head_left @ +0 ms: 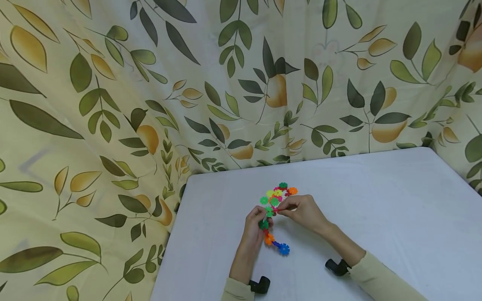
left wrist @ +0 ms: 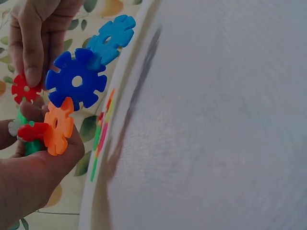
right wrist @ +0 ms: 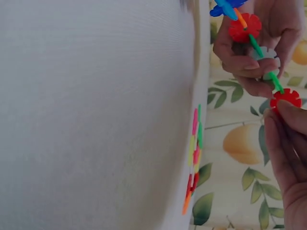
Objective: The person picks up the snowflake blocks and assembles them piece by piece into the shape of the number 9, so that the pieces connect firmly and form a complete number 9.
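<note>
A chain of notched plastic snowflake discs runs through my left hand [head_left: 253, 228], whose fingers and thumb grip it around the middle. From that hand hang an orange disc [left wrist: 61, 136], a dark blue disc [left wrist: 62, 88] and a light blue disc [left wrist: 120, 38]. Inside the grip, the right wrist view shows a red disc [right wrist: 240, 34], green discs edge-on and a whitish disc [right wrist: 269, 53], partly covered by fingers. My right hand [head_left: 306, 214] pinches a small red disc [right wrist: 290, 96] between thumb and fingers, right at the chain's green end.
Just beyond the hands, several loose discs [head_left: 278, 193] in green, yellow, orange, pink and red lie together on the white-covered table [head_left: 376, 200]. A leaf-patterned curtain [head_left: 211, 92] hangs behind and to the left of the table. Dark wrist cameras [head_left: 260, 285] are strapped at both cuffs.
</note>
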{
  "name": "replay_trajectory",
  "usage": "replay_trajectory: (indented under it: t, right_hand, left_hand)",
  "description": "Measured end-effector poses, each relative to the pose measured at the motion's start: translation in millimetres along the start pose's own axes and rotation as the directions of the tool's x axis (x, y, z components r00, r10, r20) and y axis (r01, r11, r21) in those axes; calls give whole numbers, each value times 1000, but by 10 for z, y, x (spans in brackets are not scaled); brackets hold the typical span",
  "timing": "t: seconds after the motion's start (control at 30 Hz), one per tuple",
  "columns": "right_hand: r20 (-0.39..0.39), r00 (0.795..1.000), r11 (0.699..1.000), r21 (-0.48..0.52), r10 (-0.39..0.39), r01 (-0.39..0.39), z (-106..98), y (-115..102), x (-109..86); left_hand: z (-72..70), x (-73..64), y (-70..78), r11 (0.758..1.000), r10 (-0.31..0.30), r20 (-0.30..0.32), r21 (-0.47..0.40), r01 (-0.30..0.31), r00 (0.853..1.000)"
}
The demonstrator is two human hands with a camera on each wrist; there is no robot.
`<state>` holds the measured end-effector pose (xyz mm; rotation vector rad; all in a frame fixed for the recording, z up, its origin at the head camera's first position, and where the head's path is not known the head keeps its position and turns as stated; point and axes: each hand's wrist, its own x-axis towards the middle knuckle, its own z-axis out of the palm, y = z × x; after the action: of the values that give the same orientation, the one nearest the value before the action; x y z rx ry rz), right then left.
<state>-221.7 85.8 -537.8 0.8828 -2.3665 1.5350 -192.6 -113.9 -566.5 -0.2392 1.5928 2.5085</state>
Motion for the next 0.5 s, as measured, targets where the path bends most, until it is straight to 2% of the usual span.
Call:
replay_trajectory:
  t: [0.2,0.5]
  right_hand:
    - [-14,997,995,-62,-77,76,15,0,-5]
    - [18,990,988,-66,-136,137,35,45,-19]
  left_hand:
    - [22,-5,-22,999,16,6,30,-17,1000]
    - [38,-54,-25,994,46,28,94,-48,999]
